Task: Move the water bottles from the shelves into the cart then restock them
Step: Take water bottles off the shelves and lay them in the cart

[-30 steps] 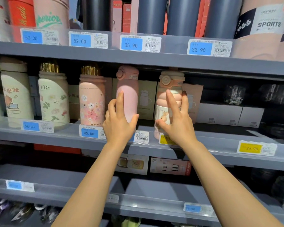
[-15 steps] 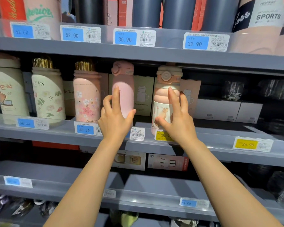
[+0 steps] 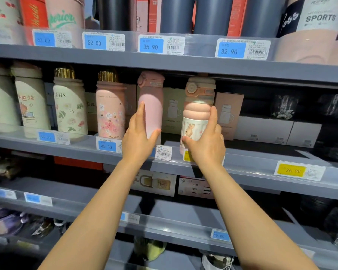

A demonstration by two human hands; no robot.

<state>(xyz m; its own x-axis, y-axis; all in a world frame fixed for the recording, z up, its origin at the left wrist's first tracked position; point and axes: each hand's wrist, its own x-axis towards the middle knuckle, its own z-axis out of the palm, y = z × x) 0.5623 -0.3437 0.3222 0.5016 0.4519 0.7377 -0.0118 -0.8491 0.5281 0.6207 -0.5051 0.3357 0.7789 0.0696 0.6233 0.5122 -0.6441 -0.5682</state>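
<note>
Grey middle shelf, upright bottles, boxes behind

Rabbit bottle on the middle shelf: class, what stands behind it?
Behind the rabbit bottle stands a pink box printed with a cup outline; the bottle and the right hand cover its left part.

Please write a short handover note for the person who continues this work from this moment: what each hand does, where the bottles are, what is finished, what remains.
Left hand: wraps the plain pink slim bottle, thumb on its right side.
Right hand: grips the pink ribbed bottle with a rabbit picture.
Both bottles are upright at the grey middle shelf; whether they are lifted is unclear.
Pink floral bottle with gold cap and cream floral bottle with gold cap stand to the left, untouched.
Done: nothing visibly moved. The cart is out of view.
Left: carry the bottles to the cart, then restock.
</note>
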